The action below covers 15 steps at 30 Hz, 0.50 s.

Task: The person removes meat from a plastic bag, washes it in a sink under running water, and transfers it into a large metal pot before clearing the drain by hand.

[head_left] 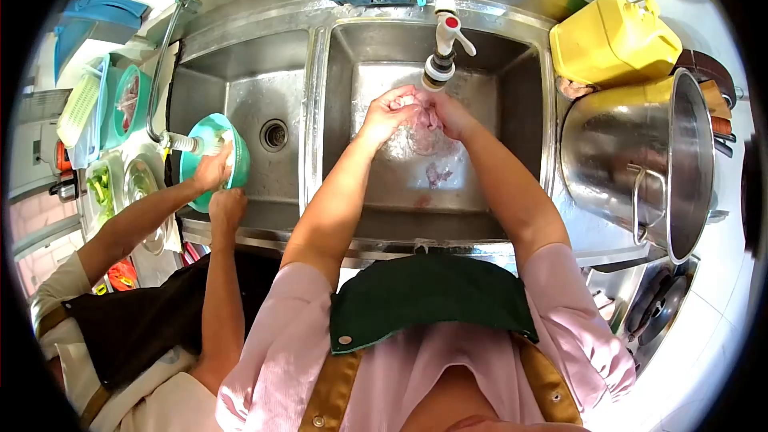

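Bright daylight, steel glare, fisheye warping, dark vignetted corners

Big steel pot R of sink, yellow jerrycan behind it. L basin: co-worker holds teal bowl. Green baskets far L; pans lower R.

Pale pink raw meat, wet, bunched under tap, over right basin.

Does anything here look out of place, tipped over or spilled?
The large steel pot right of the sink lies on its side, not upright. A pink scrap lies loose on the basin floor, below the meat that the left hand and right hand hold under the tap.
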Tool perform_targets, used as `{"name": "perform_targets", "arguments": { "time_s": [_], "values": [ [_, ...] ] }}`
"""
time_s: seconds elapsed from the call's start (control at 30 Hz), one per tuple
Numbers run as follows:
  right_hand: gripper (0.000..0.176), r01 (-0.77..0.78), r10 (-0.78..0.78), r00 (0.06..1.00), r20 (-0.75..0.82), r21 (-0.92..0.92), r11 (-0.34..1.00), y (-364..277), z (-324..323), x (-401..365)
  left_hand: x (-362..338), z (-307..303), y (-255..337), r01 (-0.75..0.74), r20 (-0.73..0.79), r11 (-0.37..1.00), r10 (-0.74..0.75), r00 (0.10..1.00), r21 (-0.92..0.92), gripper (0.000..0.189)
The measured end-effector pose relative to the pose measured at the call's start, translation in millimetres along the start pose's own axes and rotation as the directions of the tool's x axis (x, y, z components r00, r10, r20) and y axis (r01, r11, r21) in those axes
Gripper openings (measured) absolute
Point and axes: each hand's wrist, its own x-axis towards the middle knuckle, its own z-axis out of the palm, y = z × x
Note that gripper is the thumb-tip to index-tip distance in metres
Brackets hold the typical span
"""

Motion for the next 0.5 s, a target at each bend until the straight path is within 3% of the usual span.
{"name": "perform_targets", "arguments": {
  "time_s": [0.03,0.1,0.13,0.23,0.3,0.4,0.5],
  "values": [
    [0.018,0.003,-0.003,1.0,-0.004,0.004,1.0,7.3,-7.3,6.4,5.3,-1.7,-7.2,0.002,0.006,1.0,-0.002,1.0,0.002,0.029],
    [0.02,0.105,-0.101,0.994,0.034,-0.121,0.987,25.5,-29.3,26.1,14.2,-2.6,-17.0,-0.102,-0.024,0.952,0.114,0.993,0.29,0.021],
    [0.02,0.108,-0.105,0.994,0.029,-0.117,0.987,24.6,-31.0,22.6,1.2,12.5,14.2,-0.062,-0.11,0.881,0.128,0.986,0.469,0.013],
    [0.015,0.151,-0.152,0.988,-0.004,-0.103,0.983,14.0,-24.8,10.1,4.9,15.4,17.8,-0.082,-0.13,0.941,0.131,0.983,0.328,0.008],
    [0.011,0.243,-0.235,0.97,-0.067,0.157,0.957,8.3,-9.0,-2.2,4.3,15.7,17.9,-0.12,-0.126,0.936,0.17,0.977,0.33,0.007],
    [0.015,0.137,-0.135,0.989,-0.062,0.037,0.99,8.9,-12.6,-9.8,4.3,13.1,14.3,-0.137,-0.085,0.912,0.183,0.979,0.387,0.006],
    [0.016,0.205,-0.196,0.973,-0.125,0.061,0.977,17.5,-13.9,-4.3,0.7,20.6,19.8,-0.077,-0.102,0.946,0.115,0.988,0.316,0.006]
  ]
}}
